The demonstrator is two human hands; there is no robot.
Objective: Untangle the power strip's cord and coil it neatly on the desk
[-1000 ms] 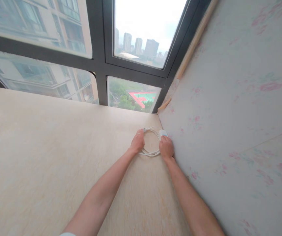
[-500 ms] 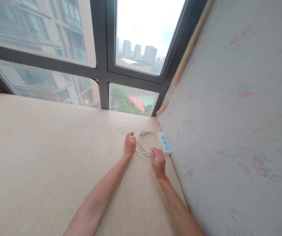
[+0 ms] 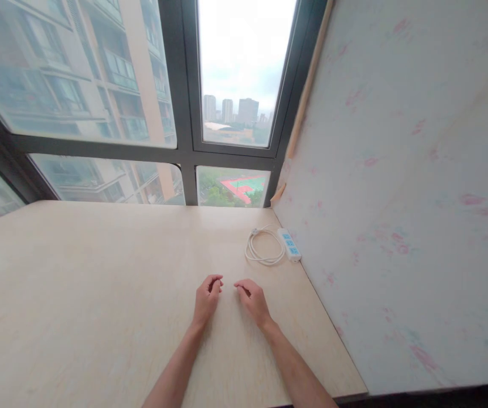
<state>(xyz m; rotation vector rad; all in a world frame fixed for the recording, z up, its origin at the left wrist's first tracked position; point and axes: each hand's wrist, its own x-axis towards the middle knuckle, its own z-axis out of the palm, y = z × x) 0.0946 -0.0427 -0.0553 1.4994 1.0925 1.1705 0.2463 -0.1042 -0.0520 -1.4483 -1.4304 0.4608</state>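
A white power strip (image 3: 290,245) with blue sockets lies on the pale wooden table (image 3: 77,294), against the wall at the far right. Its white cord (image 3: 264,250) sits coiled in a loop just to its left. My left hand (image 3: 207,297) rests on the table nearer to me, its fingers curled in and holding nothing. My right hand (image 3: 252,300) lies beside it, a little apart, also loosely curled and empty. Both hands are well short of the cord and touch neither it nor the strip.
A wall (image 3: 397,198) with faded pink marks runs along the table's right edge. A dark-framed window (image 3: 184,153) closes off the far side, with buildings beyond. The table's near right corner (image 3: 365,391) shows at the bottom.
Both hands have let go of the coiled cord and power strip and drawn back toward me. The cord and strip stay by the wall. The view has tilted up.
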